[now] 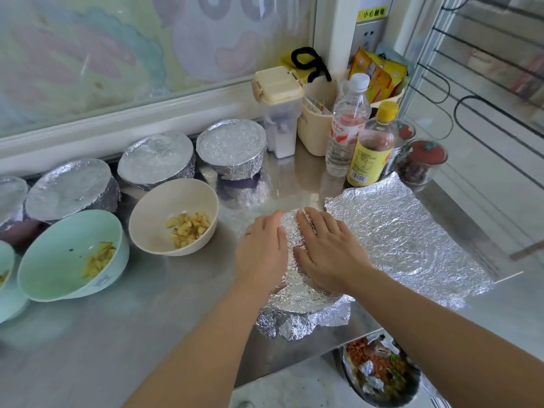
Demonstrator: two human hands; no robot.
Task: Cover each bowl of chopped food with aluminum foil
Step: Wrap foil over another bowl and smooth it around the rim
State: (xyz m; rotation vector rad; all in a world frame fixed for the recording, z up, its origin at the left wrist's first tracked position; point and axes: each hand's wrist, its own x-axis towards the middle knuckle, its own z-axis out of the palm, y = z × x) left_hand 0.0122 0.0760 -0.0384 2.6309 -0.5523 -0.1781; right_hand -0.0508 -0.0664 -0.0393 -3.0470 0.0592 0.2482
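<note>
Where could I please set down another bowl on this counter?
The near-left steel counter, in front of the pale green bowl and cream bowl, left of the left hand, is bare. Crowded: foil-covered bowls along the back; loose foil sheet and plastic bottles on the right.

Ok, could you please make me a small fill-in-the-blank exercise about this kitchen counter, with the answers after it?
1. The left hand and the right hand both rest on a bowl wrapped in ___.
2. The cream bowl is not yet ___.
3. A loose foil sheet lies to the ___ of the right hand.
4. The clear bottle has a ___ cap.

Answers: foil; covered; right; white.
</note>
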